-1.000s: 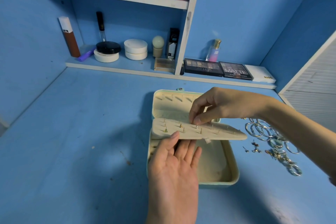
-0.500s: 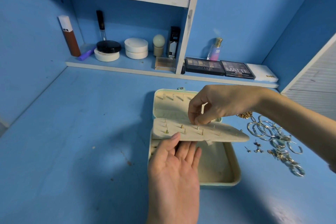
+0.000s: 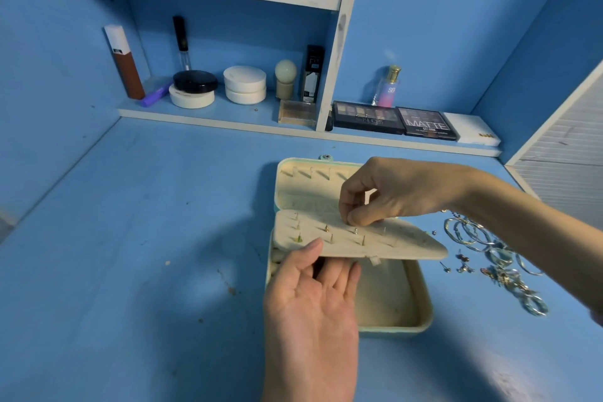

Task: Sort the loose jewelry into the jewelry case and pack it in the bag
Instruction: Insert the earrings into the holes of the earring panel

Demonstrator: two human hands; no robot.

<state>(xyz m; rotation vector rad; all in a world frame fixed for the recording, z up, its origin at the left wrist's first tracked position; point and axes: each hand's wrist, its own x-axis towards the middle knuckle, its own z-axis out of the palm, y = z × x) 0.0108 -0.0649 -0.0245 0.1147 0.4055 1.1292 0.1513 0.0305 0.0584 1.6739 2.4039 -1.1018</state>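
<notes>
The cream jewelry case [image 3: 421, 313] lies open on the blue desk, its lid flat toward the shelf. Its earring panel [image 3: 401, 246] is lifted level over the tray. My left hand [image 3: 313, 313] holds the panel's near edge, thumb on top and fingers underneath. Several studs [image 3: 326, 228] stand in the panel's slots. My right hand [image 3: 391, 192] reaches in from the right, and its thumb and forefinger pinch a small earring against the middle of the panel. Loose silver hoops and rings [image 3: 489, 248] and small studs [image 3: 456, 264] lie right of the case.
A low shelf behind the case carries eyeshadow palettes [image 3: 394, 119], a perfume bottle [image 3: 388, 86], white jars [image 3: 244, 85] and a brown tube [image 3: 125, 64]. A white slatted panel [image 3: 567, 147] borders the desk at the right. No bag is in view.
Almost nothing: my right fingers stay pinched at the same spot on the panel, and my left hand keeps holding its edge.
</notes>
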